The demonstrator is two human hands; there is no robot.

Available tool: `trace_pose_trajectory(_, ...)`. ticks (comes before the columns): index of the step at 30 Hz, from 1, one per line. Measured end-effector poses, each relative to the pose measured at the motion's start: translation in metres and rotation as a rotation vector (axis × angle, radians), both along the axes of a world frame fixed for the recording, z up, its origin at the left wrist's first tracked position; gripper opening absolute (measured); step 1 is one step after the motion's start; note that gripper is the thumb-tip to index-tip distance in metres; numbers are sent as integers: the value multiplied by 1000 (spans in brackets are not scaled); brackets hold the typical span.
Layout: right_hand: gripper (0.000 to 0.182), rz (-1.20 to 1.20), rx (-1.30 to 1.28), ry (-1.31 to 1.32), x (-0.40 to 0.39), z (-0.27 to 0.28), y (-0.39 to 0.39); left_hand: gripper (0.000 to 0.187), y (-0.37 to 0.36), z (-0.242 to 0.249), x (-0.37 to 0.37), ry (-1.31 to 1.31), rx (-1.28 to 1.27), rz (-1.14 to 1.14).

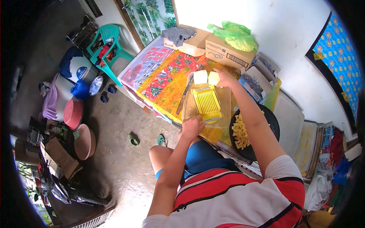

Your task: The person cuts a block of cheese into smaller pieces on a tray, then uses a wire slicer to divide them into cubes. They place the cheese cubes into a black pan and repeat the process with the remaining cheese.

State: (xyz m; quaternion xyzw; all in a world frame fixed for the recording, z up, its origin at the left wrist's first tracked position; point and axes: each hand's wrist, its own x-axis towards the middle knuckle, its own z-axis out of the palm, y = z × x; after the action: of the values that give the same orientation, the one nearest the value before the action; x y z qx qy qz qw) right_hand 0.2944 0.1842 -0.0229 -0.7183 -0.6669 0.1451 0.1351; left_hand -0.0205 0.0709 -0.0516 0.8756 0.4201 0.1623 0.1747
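A yellow slicer with a row of parallel slats lies in a clear plastic tray on the table. My left hand is closed at the slicer's near left end, its fingers wrapped around the edge there. At the tray's far side, my right hand has its fingers on a pale yellow block. Beside it sits a second pale yellow block. A knife lies along the tray's left side. Under my right forearm, a black pan holds cut yellow pieces.
Cardboard boxes stand at the table's back, one topped by a green plastic bag. A patterned cloth covers the table. On the left are a green chair, basins and slippers on the floor.
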Motion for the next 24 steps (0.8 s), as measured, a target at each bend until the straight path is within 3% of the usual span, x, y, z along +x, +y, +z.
trace_pose_trajectory(4,104,-76,24,-10,-6,13,-8,18,3,-4,2,23,24,-54)
trace_pose_trajectory(7,108,-169,2,305,1,24,-17,19,7,-5,1,23,67,-138)
trace_pose_trajectory(10,101,-252,206,412,16,5,-16,20,11,-1,5,83,108,-195)
trace_pose_trajectory(11,92,-292,140,620,24,1,-21,20,13,1,6,116,121,-214)
trace_pose_trajectory(13,76,-365,-3,1036,-3,56,-68,19,13,4,7,146,172,-248)
trace_pose_trajectory(16,58,-224,-120,1525,12,40,-94,17,13,8,7,92,299,-295)
trace_pose_trajectory(19,56,-35,-94,1772,4,43,-130,14,15,20,9,-54,420,-332)
trace_pose_trajectory(24,64,247,-35,1922,-9,52,-177,14,28,70,14,-207,438,-298)
